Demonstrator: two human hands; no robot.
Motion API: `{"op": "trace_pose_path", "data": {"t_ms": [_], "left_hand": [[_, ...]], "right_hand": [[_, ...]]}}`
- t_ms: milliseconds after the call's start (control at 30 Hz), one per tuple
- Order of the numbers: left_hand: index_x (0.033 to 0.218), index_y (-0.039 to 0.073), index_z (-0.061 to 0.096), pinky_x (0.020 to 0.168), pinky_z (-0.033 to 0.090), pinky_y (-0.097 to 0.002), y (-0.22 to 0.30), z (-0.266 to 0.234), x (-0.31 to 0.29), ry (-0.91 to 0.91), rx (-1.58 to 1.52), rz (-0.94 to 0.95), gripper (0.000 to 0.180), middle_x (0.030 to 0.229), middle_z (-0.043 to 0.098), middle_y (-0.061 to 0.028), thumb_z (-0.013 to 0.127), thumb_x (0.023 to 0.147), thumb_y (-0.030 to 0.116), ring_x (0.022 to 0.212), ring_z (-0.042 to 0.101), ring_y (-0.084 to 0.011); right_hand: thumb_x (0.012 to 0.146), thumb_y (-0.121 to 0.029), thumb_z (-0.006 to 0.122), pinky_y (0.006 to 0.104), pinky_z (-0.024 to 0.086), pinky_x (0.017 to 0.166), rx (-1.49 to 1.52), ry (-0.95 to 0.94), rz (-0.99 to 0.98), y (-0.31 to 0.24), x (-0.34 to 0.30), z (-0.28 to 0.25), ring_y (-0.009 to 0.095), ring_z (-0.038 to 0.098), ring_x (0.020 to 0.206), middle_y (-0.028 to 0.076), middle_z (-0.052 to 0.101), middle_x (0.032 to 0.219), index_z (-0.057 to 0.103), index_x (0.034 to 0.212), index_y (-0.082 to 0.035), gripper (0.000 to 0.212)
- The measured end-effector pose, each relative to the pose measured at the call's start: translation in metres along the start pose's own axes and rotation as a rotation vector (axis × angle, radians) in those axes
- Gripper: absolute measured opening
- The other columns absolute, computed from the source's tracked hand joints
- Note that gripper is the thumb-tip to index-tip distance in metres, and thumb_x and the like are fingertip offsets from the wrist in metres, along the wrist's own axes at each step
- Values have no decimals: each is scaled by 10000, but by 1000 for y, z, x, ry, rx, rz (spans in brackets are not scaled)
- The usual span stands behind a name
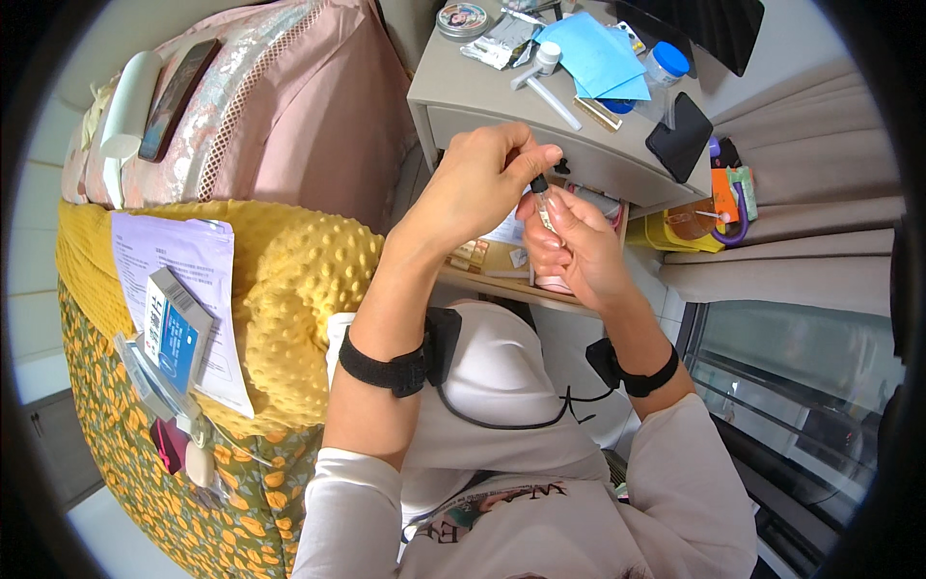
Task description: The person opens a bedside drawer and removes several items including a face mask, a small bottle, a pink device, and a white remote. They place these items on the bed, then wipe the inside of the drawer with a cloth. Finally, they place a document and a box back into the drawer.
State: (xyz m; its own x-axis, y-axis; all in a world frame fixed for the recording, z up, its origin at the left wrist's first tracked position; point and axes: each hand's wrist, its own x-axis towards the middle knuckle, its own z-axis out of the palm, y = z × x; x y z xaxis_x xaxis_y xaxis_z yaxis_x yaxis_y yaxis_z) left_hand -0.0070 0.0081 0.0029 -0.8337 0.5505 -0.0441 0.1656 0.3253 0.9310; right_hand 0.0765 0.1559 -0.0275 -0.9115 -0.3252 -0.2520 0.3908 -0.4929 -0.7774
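Observation:
My right hand (586, 243) is closed around a small clear glass vial (546, 210) with a pale label, held tilted. The fingers of my left hand (479, 180) pinch the vial's black cap (538, 183) from above. Whether the cap is still seated on the neck I cannot tell. Both hands are above a pulled-out drawer (501, 259) holding small boxes and papers, which my hands partly hide.
Behind the drawer stands a bedside cabinet (453, 82) with blue sheets (590, 58), a white razor-shaped tool (552, 99), a blue-lidded jar (666, 64) and a black phone (680, 138). To the left, a bed with a yellow blanket (299, 280) bears papers and a medicine box (178, 323).

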Motion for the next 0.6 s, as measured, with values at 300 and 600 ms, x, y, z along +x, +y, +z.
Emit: {"op": "trace_pose_path", "data": {"t_ms": [300,600], "left_hand": [[694,23,542,496,316,-215,2,-8,-4,-140,-171,26,332,561,473,23,549,932,253,558,390,-30],[650,-28,457,490,318,-279,0,-4,-3,117,42,57,416,539,350,-17,562,908,281,551,311,-84]], "right_hand": [[1010,-327,294,194,268,443,322,-162,101,-7,-4,6,40,294,502,-38,358,668,492,1043,-7,378],[1012,-283,313,188,253,426,280,-118,120,-7,-1,10,35,286,490,-37,355,667,481,1009,-30,304]]}}
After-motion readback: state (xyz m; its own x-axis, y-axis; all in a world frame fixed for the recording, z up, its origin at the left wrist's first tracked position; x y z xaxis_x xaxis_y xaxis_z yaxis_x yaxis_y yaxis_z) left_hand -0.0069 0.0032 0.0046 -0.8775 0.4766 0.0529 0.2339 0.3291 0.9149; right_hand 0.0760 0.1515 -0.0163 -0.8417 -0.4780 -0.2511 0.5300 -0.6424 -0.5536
